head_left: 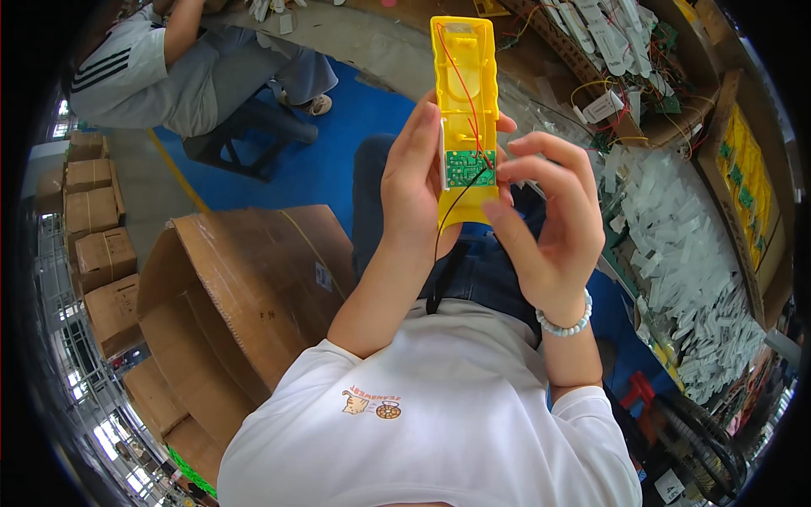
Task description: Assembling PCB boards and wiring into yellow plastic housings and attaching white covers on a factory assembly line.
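My left hand [410, 173] is closed around a long yellow plastic housing [466, 80], held upright with its hollow inner side toward me. A green circuit board [460, 169] sits in the lower part of the housing. A thin red wire [461, 74] runs from the housing's upper end down to the board, and a black wire [448, 218] trails from the board past the lower end. Along the board's left edge shows a narrow white strip [443, 154]. My right hand [549, 211] is open, fingers bent, thumb and index apart, fingertips close to the board's right edge.
A large open cardboard box [245, 279] stands at my left. On the right lie heaped clear-white plastic pieces [676, 262], with a carton of yellow parts [748, 186] beyond. A box of white parts and wires [621, 59] is at far right. Another person [203, 76] sits far left.
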{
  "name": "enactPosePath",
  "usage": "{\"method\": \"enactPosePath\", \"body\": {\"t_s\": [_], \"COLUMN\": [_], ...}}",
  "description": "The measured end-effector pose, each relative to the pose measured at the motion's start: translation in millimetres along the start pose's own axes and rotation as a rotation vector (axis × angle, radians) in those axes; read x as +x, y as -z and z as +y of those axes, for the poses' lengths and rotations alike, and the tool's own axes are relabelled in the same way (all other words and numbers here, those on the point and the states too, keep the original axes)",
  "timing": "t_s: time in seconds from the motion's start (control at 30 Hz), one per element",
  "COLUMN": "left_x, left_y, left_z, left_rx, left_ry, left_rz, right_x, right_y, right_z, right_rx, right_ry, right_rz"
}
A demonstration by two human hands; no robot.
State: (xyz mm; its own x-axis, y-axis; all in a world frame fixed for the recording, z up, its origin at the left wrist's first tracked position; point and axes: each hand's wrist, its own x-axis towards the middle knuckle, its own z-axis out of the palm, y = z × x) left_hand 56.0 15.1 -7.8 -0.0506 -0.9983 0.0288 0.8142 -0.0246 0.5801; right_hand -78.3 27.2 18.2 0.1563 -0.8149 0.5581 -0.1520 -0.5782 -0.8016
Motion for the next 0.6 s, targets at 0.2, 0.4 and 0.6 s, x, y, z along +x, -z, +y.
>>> {"method": "enactPosePath", "body": {"t_s": [0.2,0.4,0.6], "left_x": [-5,-3,8], "left_y": [-5,1,5], "left_z": [-4,1,8], "left_rx": [0.202,0.281,-0.155], "left_ry": [-0.131,-0.184,-0.026], "left_rz": [-0.016,-0.068,-0.127], "right_x": [-5,-4,-2], "right_y": [-7,6,37], "right_z": [14,11,2], "right_rx": [0.158,0.306,0.241], "right_ry": [-0.178,-0.286,-0.119], "right_rz": [0.035,-0.166,-0.291]}}
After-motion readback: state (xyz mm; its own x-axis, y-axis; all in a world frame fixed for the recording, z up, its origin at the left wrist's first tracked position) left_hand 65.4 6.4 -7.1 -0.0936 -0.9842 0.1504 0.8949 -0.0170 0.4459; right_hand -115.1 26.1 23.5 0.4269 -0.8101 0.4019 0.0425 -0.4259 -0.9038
